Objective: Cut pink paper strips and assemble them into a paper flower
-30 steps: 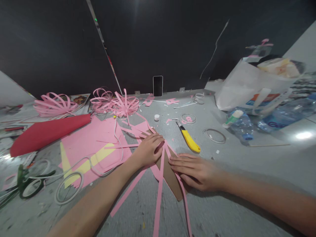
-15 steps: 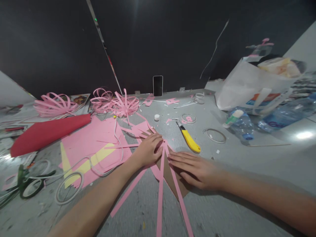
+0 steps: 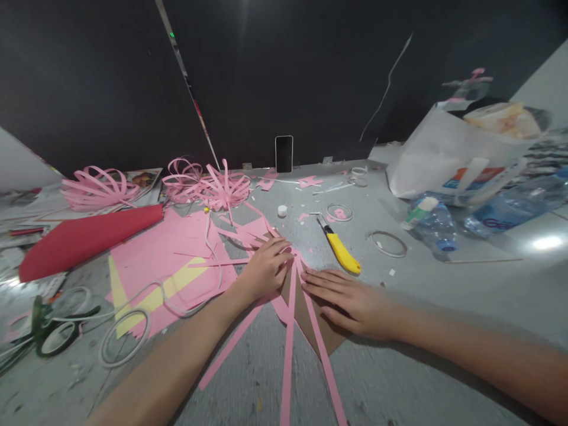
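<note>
My left hand lies flat, pressing down on a fan of pink paper strips where they meet over a brown cardboard piece. My right hand rests flat on the cardboard's right part, fingers spread and pointing left, its fingertips touching one strip. The strips spread out toward me across the grey table. A yellow utility knife lies just beyond my right hand.
Pink and yellow paper sheets, a red paper roll and finished pink strip bows lie at left. Tape rings, water bottles, a white bag sit at right. A phone leans against the dark wall.
My right hand has slid a little up and left over the cardboard. The rightmost pink strip now lies straighter, spread further from the middle one. My left hand stays put.
</note>
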The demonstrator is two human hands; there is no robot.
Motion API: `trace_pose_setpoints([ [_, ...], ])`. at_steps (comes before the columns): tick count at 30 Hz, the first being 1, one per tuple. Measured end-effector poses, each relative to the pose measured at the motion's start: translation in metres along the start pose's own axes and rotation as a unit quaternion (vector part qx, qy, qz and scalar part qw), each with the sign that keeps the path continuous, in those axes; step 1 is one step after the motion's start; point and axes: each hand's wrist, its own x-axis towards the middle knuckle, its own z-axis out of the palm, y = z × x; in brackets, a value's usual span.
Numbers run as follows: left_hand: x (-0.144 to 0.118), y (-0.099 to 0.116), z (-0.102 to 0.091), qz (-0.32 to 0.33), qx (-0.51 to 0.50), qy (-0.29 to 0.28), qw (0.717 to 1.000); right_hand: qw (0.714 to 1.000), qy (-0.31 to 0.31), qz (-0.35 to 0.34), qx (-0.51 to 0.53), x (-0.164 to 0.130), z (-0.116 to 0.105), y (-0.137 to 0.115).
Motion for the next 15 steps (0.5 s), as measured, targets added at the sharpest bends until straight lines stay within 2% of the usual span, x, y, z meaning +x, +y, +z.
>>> trace_pose_setpoints([
  [7, 0.0011, -0.0001, -0.0014, 0.023, 0.006, -0.049, 0.998, 1.0, 0.012, -0.003, 0.004, 0.0003, 0.0007, 0.0005],
  [15, 0.0009, -0.0028, 0.0008, 0.031, 0.003, -0.041, 0.999, 1.0, 0.013, -0.007, -0.005, 0.0021, -0.0009, -0.0014],
])
